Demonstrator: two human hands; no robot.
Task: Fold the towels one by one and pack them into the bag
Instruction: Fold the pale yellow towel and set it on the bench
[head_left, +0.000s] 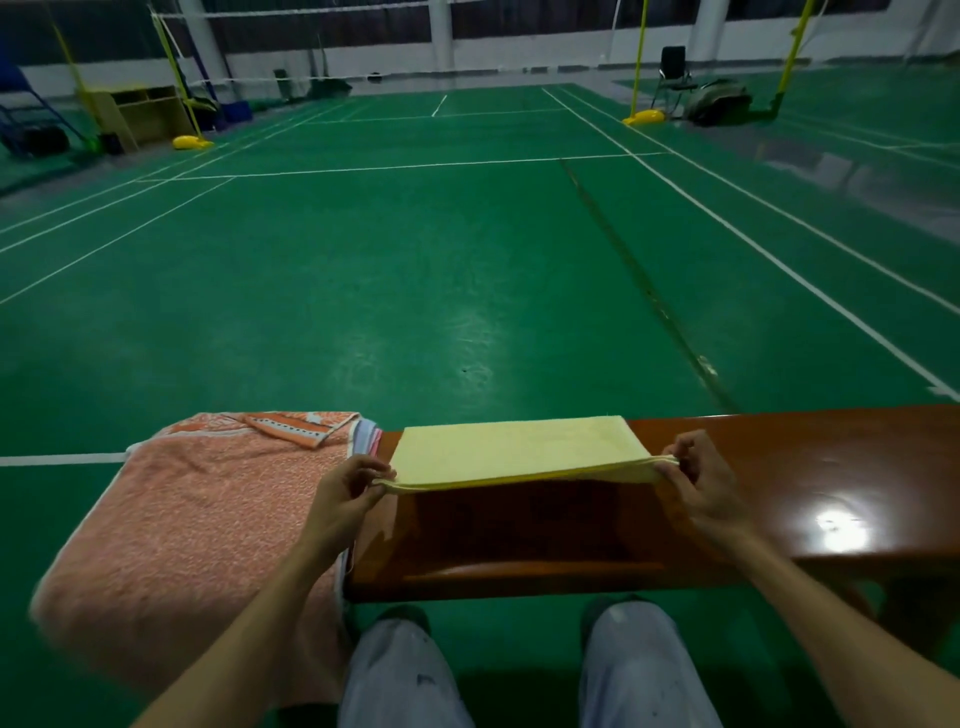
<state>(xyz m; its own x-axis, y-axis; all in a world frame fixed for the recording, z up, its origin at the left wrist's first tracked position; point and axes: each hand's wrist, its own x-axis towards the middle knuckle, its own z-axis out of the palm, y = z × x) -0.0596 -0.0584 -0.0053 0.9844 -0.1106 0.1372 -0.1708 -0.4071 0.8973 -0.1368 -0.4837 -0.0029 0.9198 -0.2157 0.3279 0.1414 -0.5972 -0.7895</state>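
A pale yellow towel (514, 447), folded into a flat strip, lies across the far half of a glossy brown bench (779, 467). My left hand (348, 493) pinches its near left corner and my right hand (696, 483) pinches its near right corner. The near edge is lifted slightly off the wood and stretched between them. To the left, a large orange towel (197, 519) drapes over the bench end, with a patterned border at its far edge. Blue and pink towel edges (368, 439) peek out beside it. No bag is in view.
The bench runs off to the right, bare and shiny there. My knees (395, 670) sit below its near edge. Beyond lies a green badminton court floor (467, 260) with white lines, yellow net posts and a chair far back.
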